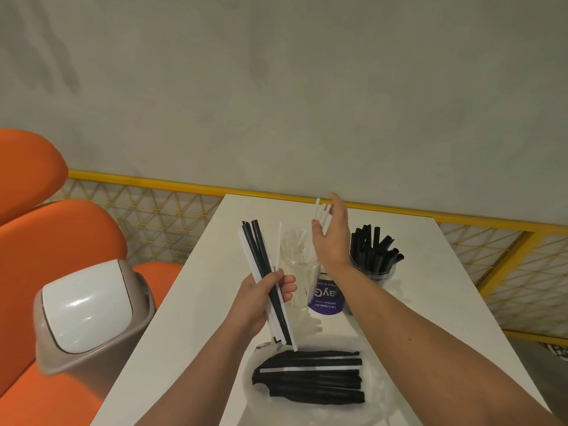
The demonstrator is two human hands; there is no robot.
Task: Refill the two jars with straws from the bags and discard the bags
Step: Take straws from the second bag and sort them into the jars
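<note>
1. Head view: left hand [261,302] clenched round a mixed bundle [261,256] of black and white straws; bundle held tilted above the table [190,302], tops leaning away to the left, lower ends just over the bag [373,408].
2. Right hand [330,241] raised over the white-straw jar [299,272]; thumb and fingers pinch a few loose white straws [321,212]; their tips stick out above the hand; lower ends hidden behind the palm.
3. White-straw jar: clear, upright, mid-table, part filled with white straws standing at loose angles; just beside the left hand's fingertips.
4. Black-straw jar [373,256]: clear, upright, right of the other jar and apart from it; packed with black straws fanning out over the rim; right forearm crosses in front of it.
5. Bag: clear plastic, lying flat at the near end of the table; holds a pile of black straws [307,384] laid crosswise, with a couple of white ones in among them.
6. Round purple sticker [327,301] on the table in front of the jars, partly covered by the right forearm.
7. Swing-lid bin [83,309], grey body, white lid, stands left of the table against orange seats [61,229]; yellow rail [153,181] and grey wall behind.
</note>
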